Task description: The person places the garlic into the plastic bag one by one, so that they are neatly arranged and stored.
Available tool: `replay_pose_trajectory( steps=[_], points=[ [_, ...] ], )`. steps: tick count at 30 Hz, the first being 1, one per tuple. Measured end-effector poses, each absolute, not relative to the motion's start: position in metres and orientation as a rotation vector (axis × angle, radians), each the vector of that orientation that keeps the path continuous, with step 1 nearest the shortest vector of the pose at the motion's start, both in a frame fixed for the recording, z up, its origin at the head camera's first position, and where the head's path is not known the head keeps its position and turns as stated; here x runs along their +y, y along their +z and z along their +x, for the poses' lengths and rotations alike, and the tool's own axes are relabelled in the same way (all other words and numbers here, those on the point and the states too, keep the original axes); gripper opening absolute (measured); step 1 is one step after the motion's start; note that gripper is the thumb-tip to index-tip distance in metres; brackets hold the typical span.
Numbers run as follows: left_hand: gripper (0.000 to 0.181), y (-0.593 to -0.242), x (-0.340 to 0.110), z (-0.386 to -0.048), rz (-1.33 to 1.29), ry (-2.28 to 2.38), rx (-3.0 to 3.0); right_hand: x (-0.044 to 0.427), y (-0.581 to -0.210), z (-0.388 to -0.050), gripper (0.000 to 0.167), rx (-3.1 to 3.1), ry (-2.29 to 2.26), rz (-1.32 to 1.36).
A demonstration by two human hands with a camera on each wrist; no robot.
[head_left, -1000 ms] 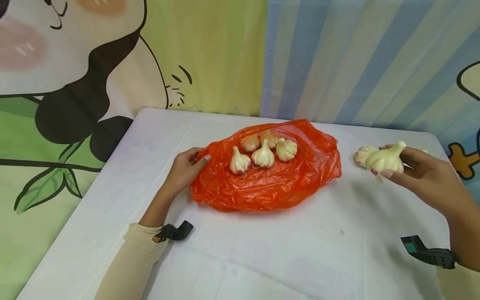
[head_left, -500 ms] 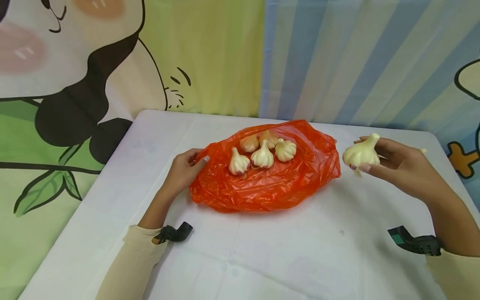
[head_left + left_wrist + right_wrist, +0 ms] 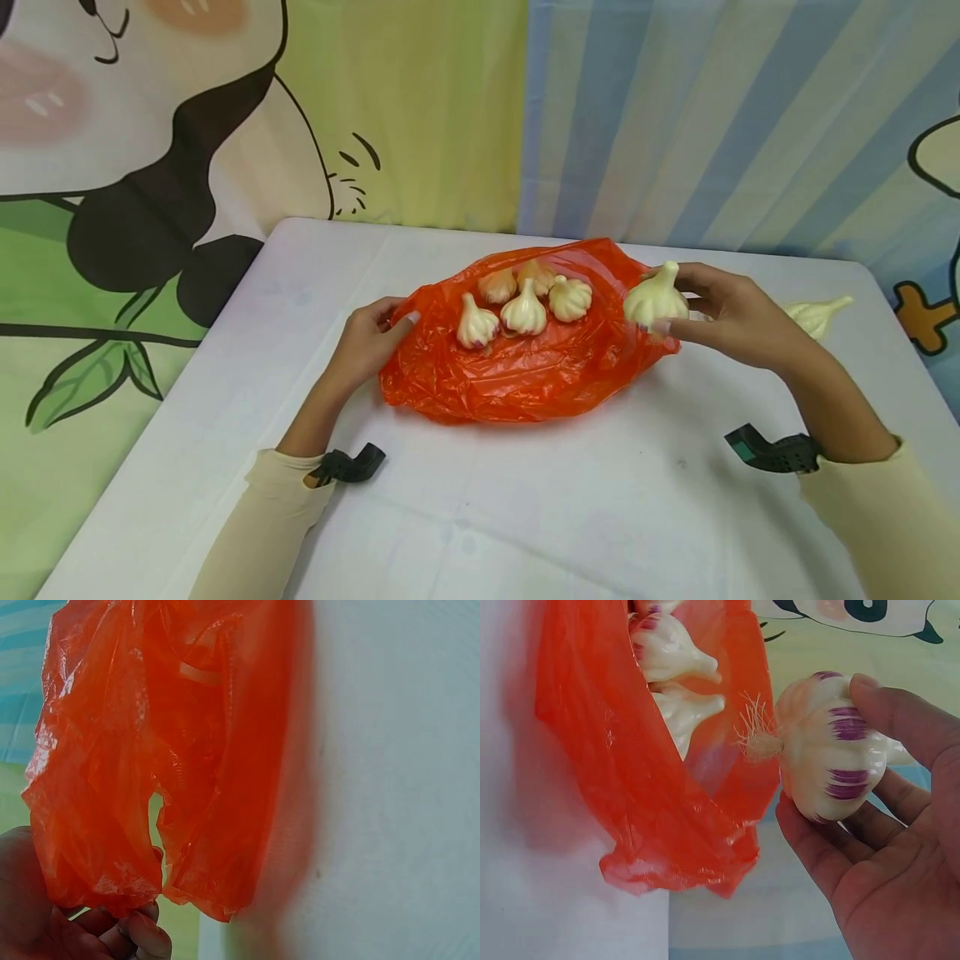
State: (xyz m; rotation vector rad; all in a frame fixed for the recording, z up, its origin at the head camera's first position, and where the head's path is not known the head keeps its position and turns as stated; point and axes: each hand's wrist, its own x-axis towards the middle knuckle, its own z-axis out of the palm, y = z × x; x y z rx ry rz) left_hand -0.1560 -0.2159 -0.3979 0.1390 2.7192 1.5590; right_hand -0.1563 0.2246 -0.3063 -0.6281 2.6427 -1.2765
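In the head view, a crumpled red plastic bag [image 3: 525,375] lies on the table with several garlic bulbs [image 3: 524,308] on it or in it, two seen through its film. The left hand [image 3: 365,346] grips the bag's left end; in the left wrist view, the left hand [image 3: 82,922] has its fingers at the edge of the bag [image 3: 247,750]. The right hand [image 3: 738,312] holds a garlic bulb [image 3: 655,300] above the bag's right end. In the right wrist view, thumb and fingers grip this purple-streaked bulb [image 3: 832,750] beside the bag's opening, its roots towards the bag.
Another garlic bulb [image 3: 817,317] lies on the table [image 3: 600,517] at the right, partly hidden behind the right wrist. A printed curtain [image 3: 427,108] hangs along the table's back edge. A dark band with a device [image 3: 776,450] sits on each wrist.
The right hand has carried its garlic bulb leftward to the bag's right end, uncovering part of the bulb on the table. The left hand and the bag have hardly moved.
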Motion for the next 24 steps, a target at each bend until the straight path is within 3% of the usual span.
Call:
replay_pose_trajectory(
  steps=[24],
  points=[
    [0.034, -0.400, -0.218, -0.157, 0.153, 1.566, 2.711, 0.158, -0.321, -0.188, 0.054, 2.312, -1.216, -0.848]
  ],
)
